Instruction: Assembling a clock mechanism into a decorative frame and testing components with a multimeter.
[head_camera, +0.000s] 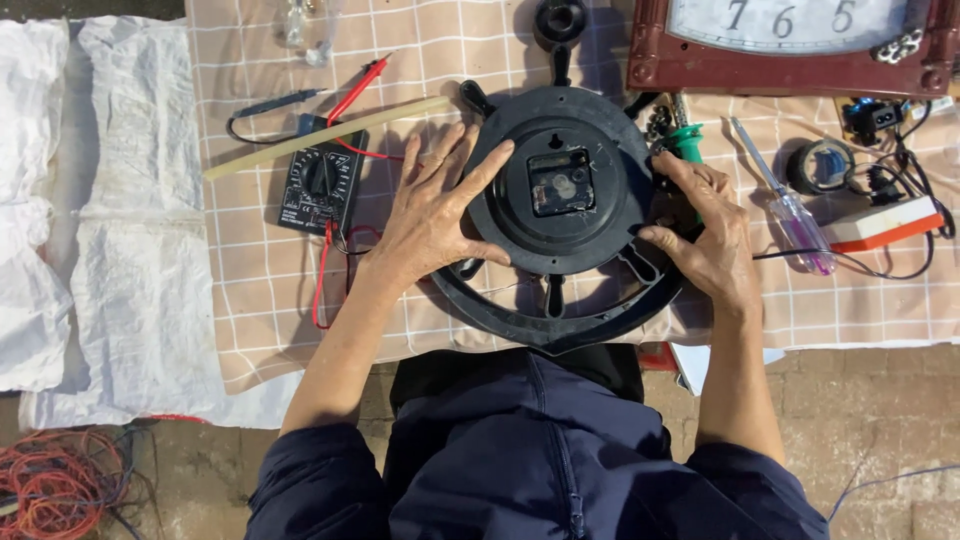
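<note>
Black wheel-shaped clock back (560, 200) — on a peach cloth (260, 270) checked white — red-framed clock (700, 70), green-handled tool (687, 142).

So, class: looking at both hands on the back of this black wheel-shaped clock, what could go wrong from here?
1. The black plastic wheel-shaped clock overhangs the table's front edge; if the left hand or right hand lets go, it might tip off.
2. The clear-handled screwdriver lies close to the right hand and could get knocked.
3. The black multimeter has red leads trailing near the left wrist, which might snag.
</note>
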